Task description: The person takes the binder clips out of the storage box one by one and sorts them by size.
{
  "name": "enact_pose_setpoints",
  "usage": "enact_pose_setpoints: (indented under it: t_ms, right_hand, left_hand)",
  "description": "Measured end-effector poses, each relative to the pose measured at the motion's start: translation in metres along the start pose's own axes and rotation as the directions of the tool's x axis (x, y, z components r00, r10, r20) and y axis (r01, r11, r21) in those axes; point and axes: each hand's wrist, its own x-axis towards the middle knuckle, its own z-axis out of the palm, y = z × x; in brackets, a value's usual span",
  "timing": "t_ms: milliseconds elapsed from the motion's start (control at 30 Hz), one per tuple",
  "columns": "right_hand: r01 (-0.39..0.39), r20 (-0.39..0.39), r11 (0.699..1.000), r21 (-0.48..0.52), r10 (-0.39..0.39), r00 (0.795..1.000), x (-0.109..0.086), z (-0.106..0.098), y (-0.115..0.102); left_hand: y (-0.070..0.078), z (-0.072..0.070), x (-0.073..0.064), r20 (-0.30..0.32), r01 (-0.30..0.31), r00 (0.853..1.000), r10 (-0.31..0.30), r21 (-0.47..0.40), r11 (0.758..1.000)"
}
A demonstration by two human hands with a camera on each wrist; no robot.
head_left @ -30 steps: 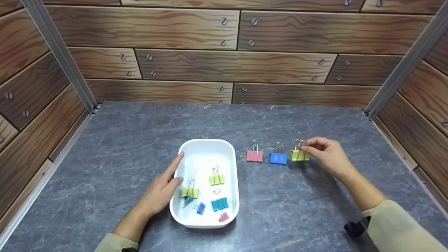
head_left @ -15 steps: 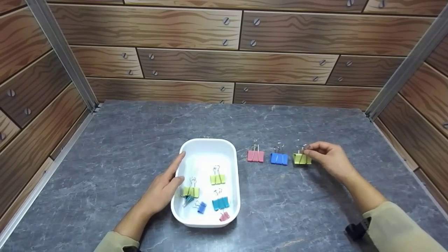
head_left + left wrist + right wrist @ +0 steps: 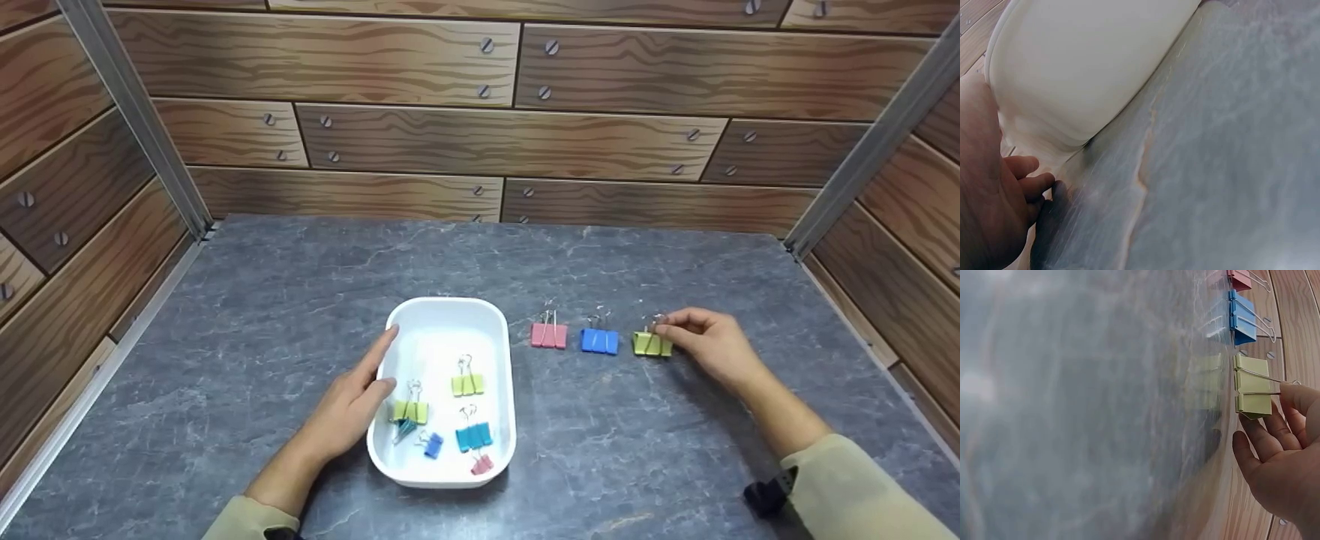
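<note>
Three large binder clips stand in a row right of the white tray [image 3: 437,480]: a pink binder clip [image 3: 549,336], a blue binder clip [image 3: 599,341] and a yellow-green binder clip [image 3: 651,344]. My right hand [image 3: 709,343] pinches the yellow-green clip by a wire handle between thumb and index finger. In the right wrist view, the other fingers lie loosely behind that clip [image 3: 1255,382]. At the tray's left side, my left hand [image 3: 345,409] rests with index finger and thumb on the rim, fingers relaxed.
Inside the tray lie two yellow-green clips [image 3: 468,384], a teal clip [image 3: 473,436], a small blue clip [image 3: 433,445], a small pink clip [image 3: 482,465] and a teal clip partly hidden under a yellow-green one. Wood-patterned walls [image 3: 405,139] border the grey marbled table [image 3: 315,277].
My right hand has shifted the yellow-green clip slightly right and toward me, widening its gap from the blue clip. My left hand stays on the tray rim.
</note>
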Motion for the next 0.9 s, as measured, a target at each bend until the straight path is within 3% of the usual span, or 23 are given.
enact_pose_setpoints:
  t_ms: [300,900]
  right_hand:
    - [-0.010,-0.001,1.000,0.015,0.010,1.000,-0.0005,-0.0001,0.0005]
    - [-0.077,-0.006,0.992,-0.097,0.077,0.997,0.0049,-0.0050,0.0043]
  left_hand:
    - [-0.0006,0.0005,0.0008,0.009,-0.013,1.000,0.013,-0.016,1.000]
    - [0.0009,0.0004,0.0005,0.001,0.001,1.000,-0.001,-0.001,1.000]
